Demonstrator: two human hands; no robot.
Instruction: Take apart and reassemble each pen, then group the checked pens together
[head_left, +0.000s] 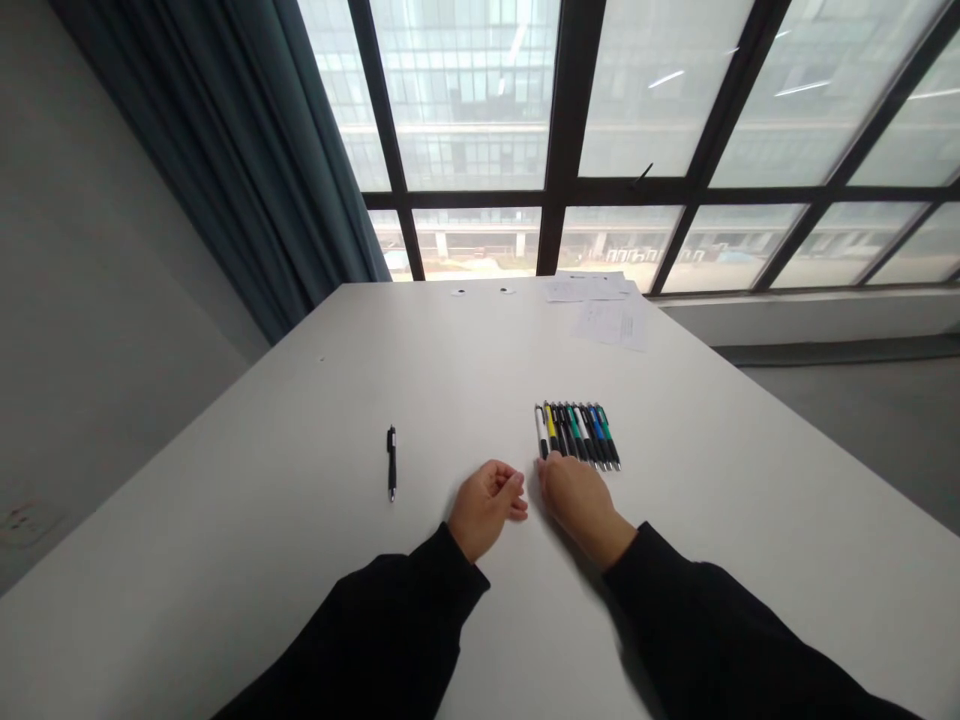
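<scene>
A row of several pens [577, 434] in white, yellow, black, green and blue lies side by side on the white table [300, 560]. My right hand [576, 500] rests palm down just below the row, its fingertips touching the near ends of the leftmost pens; whether it grips one is hidden. My left hand [486, 505] lies beside it with fingers loosely curled and nothing visible in them. A single black pen [391, 462] lies apart to the left, about a hand's width from my left hand.
Sheets of paper [607, 318] lie at the table's far right edge near the window. Two small round dark marks [482, 291] sit at the far edge. A dark curtain [247, 170] hangs at the back left.
</scene>
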